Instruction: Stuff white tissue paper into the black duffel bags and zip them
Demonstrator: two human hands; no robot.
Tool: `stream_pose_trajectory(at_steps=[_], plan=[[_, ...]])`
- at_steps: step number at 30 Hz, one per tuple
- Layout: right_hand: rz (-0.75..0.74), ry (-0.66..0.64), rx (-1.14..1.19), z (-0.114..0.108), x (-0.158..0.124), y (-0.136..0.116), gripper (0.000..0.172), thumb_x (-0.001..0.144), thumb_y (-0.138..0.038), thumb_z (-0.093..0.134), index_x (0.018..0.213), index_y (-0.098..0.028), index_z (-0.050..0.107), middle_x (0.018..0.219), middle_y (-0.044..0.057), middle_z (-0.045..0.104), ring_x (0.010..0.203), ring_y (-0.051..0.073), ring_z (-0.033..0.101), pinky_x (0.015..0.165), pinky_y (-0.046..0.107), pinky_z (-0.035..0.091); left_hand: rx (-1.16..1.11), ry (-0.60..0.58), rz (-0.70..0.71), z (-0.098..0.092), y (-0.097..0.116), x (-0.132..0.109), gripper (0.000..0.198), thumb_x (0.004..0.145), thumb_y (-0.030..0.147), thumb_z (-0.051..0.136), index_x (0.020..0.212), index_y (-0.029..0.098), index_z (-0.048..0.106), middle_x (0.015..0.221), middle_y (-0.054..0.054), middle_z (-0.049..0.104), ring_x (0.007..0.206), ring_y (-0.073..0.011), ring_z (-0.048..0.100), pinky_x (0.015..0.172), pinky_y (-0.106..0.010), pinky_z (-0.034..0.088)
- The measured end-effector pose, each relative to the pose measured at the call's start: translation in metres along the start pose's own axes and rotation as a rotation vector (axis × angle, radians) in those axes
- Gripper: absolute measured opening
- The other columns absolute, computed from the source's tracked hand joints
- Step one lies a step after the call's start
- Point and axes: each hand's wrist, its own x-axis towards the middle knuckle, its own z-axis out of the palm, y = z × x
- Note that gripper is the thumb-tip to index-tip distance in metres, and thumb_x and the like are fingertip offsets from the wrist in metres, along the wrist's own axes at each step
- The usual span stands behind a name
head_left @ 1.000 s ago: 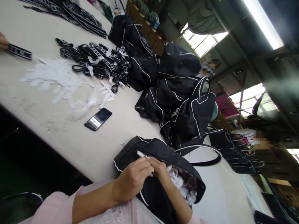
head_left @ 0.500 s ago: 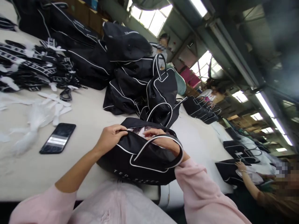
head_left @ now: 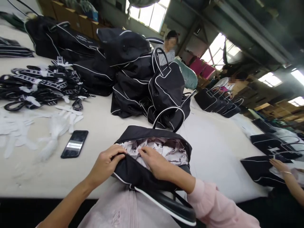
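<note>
A black bag (head_left: 152, 130) with white piping stands in front of me, its zip opening spread wide. Crumpled pale pinkish paper-like material (head_left: 174, 152) shows inside. My left hand (head_left: 108, 161) pinches the near rim of the opening at its left end, by the zip teeth. Over the opening, my right hand (head_left: 154, 161) has its fingers curled together at the pale material; what is between the fingertips is hidden. The near handle (head_left: 171, 205) hangs down towards my lap, while the far handle (head_left: 169, 109) stands up behind the bag.
More black bags (head_left: 130, 85) are heaped just behind. On the left lie a phone (head_left: 74, 144), white strips (head_left: 55, 126) and a pile of black-and-white straps (head_left: 40, 84). A co-worker's hand (head_left: 280, 165) rests on another bag at the right; other people stand farther back.
The bag's opening has spread wider and shows more pale material. The near handle has dropped from over my right forearm towards my lap. The whole view has shifted.
</note>
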Motion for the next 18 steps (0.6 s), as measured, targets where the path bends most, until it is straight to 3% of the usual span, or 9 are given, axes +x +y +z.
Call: stream_pose_trajectory(at_steps=[3, 5, 9, 14, 16, 18], plan=[[0.013, -0.087, -0.203, 0.013, 0.032, -0.001, 0.031, 0.079, -0.007, 0.055, 0.108, -0.004, 0.063, 0.107, 0.021, 0.061, 0.099, 0.030, 0.055, 0.082, 0.039, 0.051, 0.037, 0.037, 0.019, 0.007, 0.006, 0.004, 0.014, 0.092, 0.019, 0.055, 0.089, 0.022, 0.068, 0.092, -0.001, 0.069, 0.092, -0.0170, 0.062, 0.087, -0.029, 0.046], [0.014, -0.113, -0.119, 0.025, 0.050, 0.002, 0.013, 0.083, -0.009, 0.054, 0.087, -0.010, 0.066, 0.092, 0.016, 0.065, 0.086, 0.026, 0.056, 0.073, 0.035, 0.048, 0.048, 0.053, 0.028, 0.012, 0.008, 0.008, 0.015, 0.092, 0.015, 0.054, 0.088, 0.021, 0.067, 0.090, -0.002, 0.068, 0.090, -0.0172, 0.061, 0.085, -0.030, 0.047], [0.133, -0.042, 0.323, 0.032, 0.066, 0.007, 0.018, 0.076, -0.011, 0.057, 0.058, -0.015, 0.055, 0.061, 0.001, 0.052, 0.062, 0.015, 0.047, 0.063, 0.027, 0.039, 0.115, 0.157, 0.053, 0.018, 0.009, 0.008, 0.017, 0.094, 0.016, 0.050, 0.087, 0.019, 0.065, 0.086, -0.004, 0.066, 0.087, -0.0192, 0.058, 0.082, -0.034, 0.046], [0.356, 0.107, 1.076, 0.003, 0.051, -0.018, 0.011, 0.061, -0.017, 0.054, 0.051, -0.016, 0.050, 0.054, -0.004, 0.039, 0.054, 0.009, 0.034, 0.051, 0.022, 0.027, 0.267, 0.397, 0.126, 0.017, 0.022, -0.011, 0.019, 0.095, 0.017, 0.044, 0.100, 0.019, 0.063, 0.099, -0.008, 0.065, 0.099, -0.0241, 0.056, 0.092, -0.042, 0.044], [0.457, 0.154, 1.215, -0.008, 0.047, -0.027, 0.013, 0.059, -0.020, 0.057, 0.051, -0.017, 0.048, 0.054, -0.004, 0.037, 0.054, 0.009, 0.031, 0.049, 0.022, 0.025, 0.322, 0.560, 0.133, 0.018, 0.026, -0.015, 0.026, 0.093, 0.019, 0.044, 0.116, 0.018, 0.058, 0.114, -0.011, 0.062, 0.110, -0.0271, 0.054, 0.100, -0.047, 0.041], [0.470, 0.212, 1.231, -0.012, 0.054, -0.028, 0.018, 0.061, -0.027, 0.059, 0.053, -0.019, 0.045, 0.055, -0.003, 0.040, 0.055, 0.010, 0.034, 0.049, 0.023, 0.031, 0.354, 0.703, 0.077, 0.021, 0.024, -0.013, 0.036, 0.094, 0.023, 0.041, 0.128, 0.017, 0.051, 0.127, -0.014, 0.056, 0.120, -0.0290, 0.050, 0.106, -0.050, 0.036]])
